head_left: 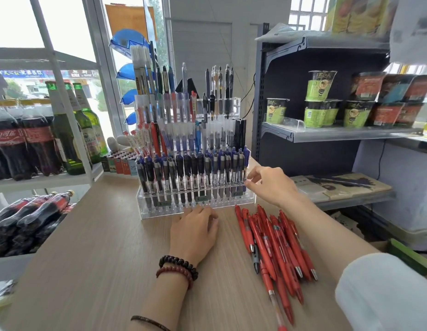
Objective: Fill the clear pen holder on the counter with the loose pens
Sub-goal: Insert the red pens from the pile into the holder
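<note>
Pen holder: The clear tiered pen holder (160, 211) stands at the far side of the wooden counter (100, 247). Its rows are crowded with upright pens, and the front row holds dark blue and black ones.
Loose pens: A heap of red pens (272, 242) lies on the counter just in front of the holder's right half.
Long axis: The red pens run roughly from the holder back toward the person, metal tips at the near end and push-buttons toward the holder.
Right hand: The right hand (269, 185) is raised at the right end of the front row, thumb and forefinger drawn close at the last pen. Whether they pinch it cannot be told.
Left hand: The left hand (195, 232) rests on the counter against the holder's base, fingers relaxed and holding nothing, with bead bracelets (179, 268) at the wrist.
Nearer hand: The heap lies directly below the right hand, beside its forearm, so that hand is better placed. Picking up the next pen likely means reaching down and back.
Progress: Judging by the heap, much remains to load.
Surroundings: Cola bottles (14, 139) and green beer bottles (81, 130) stand at left, and instant noodle cups (319, 101) sit on a shelf at right.
</note>
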